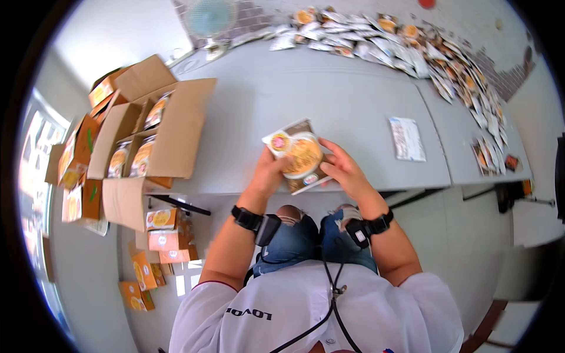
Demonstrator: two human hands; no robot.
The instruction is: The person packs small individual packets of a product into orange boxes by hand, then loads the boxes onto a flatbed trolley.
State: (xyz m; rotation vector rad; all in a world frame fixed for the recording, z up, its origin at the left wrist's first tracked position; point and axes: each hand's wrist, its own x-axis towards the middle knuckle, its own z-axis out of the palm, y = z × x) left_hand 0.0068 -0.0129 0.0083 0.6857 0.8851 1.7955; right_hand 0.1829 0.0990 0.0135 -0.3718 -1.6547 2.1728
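Both hands hold one printed food packet, raised over the front edge of the grey table. My left hand grips its left side, with the thumb across the printed front. On the packet's right edge are the thumb and fingers of my right hand. To the left stands an open cardboard box with dividers, with several similar packets upright in its compartments. A single white packet lies flat on the table, to the right of my hands.
A long heap of packets runs along the table's back and right side. At the far right is a smaller group of packets. A fan stands at the back left. Orange cartons are stacked below and beside the open box.
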